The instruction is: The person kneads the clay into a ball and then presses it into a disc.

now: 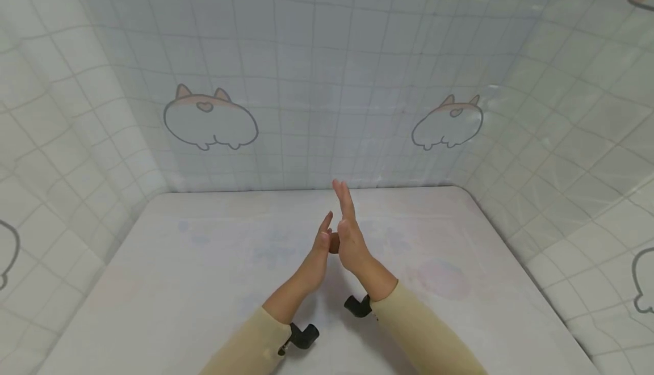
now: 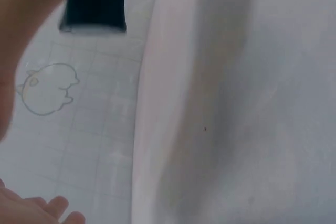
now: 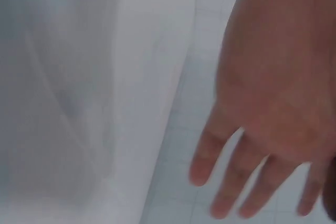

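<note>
Near the middle of the head view, a small brown rounded lump [image 1: 334, 243] sits between the two palms; what it is made of cannot be told. My left hand [image 1: 321, 250] touches it from the left, with fingers extended. From the right my right hand [image 1: 352, 244] faces it, its fingers straight and pointing up and away. Part of the lump is hidden by the hands. In the right wrist view a palm [image 3: 278, 98] with straight, spread fingers is visible, beside a dark brown shape [image 3: 331, 190] at the edge. Only some fingertips [image 2: 58, 206] appear low in the left wrist view.
A pale table [image 1: 179, 261] with faint coloured stains lies under the hands. White grid-patterned sheeting [image 1: 327, 80] with dog drawings walls the back and both sides. Black wrist cameras [image 1: 305, 336] hang by the cream sleeves [image 1: 424, 329].
</note>
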`<state>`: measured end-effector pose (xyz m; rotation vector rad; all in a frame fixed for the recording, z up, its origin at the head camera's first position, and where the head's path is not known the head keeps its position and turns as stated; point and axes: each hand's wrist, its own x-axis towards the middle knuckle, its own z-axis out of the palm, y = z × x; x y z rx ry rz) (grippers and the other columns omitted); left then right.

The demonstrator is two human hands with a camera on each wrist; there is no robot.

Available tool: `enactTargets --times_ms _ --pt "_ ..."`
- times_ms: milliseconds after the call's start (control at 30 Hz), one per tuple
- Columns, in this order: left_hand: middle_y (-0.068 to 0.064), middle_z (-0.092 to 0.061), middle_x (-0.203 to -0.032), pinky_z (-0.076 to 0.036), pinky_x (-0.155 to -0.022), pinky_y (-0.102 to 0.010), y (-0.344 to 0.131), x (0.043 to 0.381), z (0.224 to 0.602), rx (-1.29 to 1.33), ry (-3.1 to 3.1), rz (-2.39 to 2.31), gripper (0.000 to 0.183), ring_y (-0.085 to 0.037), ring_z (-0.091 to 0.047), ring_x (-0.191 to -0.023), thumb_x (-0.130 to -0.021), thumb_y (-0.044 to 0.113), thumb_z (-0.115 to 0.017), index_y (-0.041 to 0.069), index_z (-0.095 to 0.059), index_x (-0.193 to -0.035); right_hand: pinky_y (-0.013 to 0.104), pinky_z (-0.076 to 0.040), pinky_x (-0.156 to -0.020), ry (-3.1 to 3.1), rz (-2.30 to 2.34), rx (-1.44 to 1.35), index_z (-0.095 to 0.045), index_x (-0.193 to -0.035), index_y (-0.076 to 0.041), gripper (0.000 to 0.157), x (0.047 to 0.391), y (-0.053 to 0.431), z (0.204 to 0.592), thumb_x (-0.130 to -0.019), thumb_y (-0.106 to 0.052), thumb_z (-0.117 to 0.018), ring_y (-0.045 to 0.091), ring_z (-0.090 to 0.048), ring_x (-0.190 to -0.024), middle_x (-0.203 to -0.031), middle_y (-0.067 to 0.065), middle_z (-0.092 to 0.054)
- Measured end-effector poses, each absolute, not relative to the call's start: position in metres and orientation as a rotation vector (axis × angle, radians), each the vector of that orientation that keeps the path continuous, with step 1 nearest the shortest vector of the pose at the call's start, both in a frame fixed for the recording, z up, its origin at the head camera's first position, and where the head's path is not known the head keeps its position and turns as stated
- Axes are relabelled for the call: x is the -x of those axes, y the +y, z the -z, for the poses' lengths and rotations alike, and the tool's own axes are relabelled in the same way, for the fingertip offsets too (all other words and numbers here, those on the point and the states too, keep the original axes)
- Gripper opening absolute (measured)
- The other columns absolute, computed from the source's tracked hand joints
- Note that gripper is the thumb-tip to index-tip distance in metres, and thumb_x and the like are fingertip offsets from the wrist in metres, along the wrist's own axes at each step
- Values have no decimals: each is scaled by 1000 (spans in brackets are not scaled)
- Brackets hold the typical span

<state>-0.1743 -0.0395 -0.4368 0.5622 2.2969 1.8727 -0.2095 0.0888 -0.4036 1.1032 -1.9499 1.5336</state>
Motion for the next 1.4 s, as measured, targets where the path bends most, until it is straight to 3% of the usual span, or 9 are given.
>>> enactTargets --times_ms 67,400,633,867,1000,1133,1200,1367,1400 --pt "-13 -7 -167 -8 -110 -74 -39 173 436 -607 2276 -1881 80 -35 -5 -152 -93 76 4 34 6 -161 67 -9 -114 -1991 -1561 -1054 6 -160 -9 83 214 91 404 -103 -66 -11 30 -6 -153 -167 13 -10" --pt "-12 4 -167 3 -113 -68 -40 170 418 -803 2035 -2117 91 -32 9 -152 -94 76 -1 15 6 -161 67 -12 -114 -2210 -1592 -925 2 -162 -17 88 230 97 420 -97 -75 -11 25 -3 -153 -168 5 -5" --pt "-7 8 -167 6 -114 -63 -45 172 408 -836 1864 -2324 89 -36 -1 -151 -97 74 -4 14 6 -161 71 -11 -111 -2400 -1615 -909 2 -162 -29 89 229 94 429 -91 -81 -10 23 1 -152 -167 2 2" --pt "-7 5 -167 4 -115 -63 -48 174 402 -813 1823 -2498 86 -33 4 -152 -99 71 -8 12 4 -161 65 -7 -115 -2303 -1435 -1140 0 -161 -14 81 227 90 433 -100 -67 -8 34 -11 -148 -164 15 -12" --pt "-10 2 -167 2 -117 -60 -50 176 398 -834 1896 -2532 87 -31 3 -152 -99 71 -8 10 3 -161 64 -7 -116 -2235 -1365 -1232 1 -161 -14 74 225 89 436 -104 -59 -9 38 -10 -148 -163 17 -12" --pt "-9 -1 -167 1 -116 -60 -53 178 394 -823 2036 -2505 85 -29 -1 -152 -99 71 -5 14 1 -162 64 -9 -116 -2258 -1363 -1235 3 -162 -17 74 219 87 439 -104 -61 -12 35 -7 -150 -165 13 -10" --pt "-4 -2 -167 1 -116 -61 -53 180 391 -754 2104 -2478 84 -27 -2 -152 -97 73 -4 21 -2 -162 64 -9 -116 -2248 -1361 -1254 4 -161 -13 77 216 86 439 -103 -62 -14 32 -19 -147 -163 13 -15" --pt "8 1 -166 5 -114 -66 -53 185 390 -532 2179 -2407 81 -23 2 -152 -91 80 -3 39 -5 -160 62 -8 -117 -2175 -1360 -1351 6 -160 -7 82 204 83 437 -103 -62 -17 33 -14 -150 -165 18 -6" --pt "8 2 -166 5 -113 -66 -53 186 391 -505 2188 -2392 80 -23 3 -153 -91 80 -2 39 -5 -160 61 -8 -117 -2169 -1361 -1366 7 -160 -7 82 201 83 436 -104 -62 -16 35 -2 -152 -166 18 1"
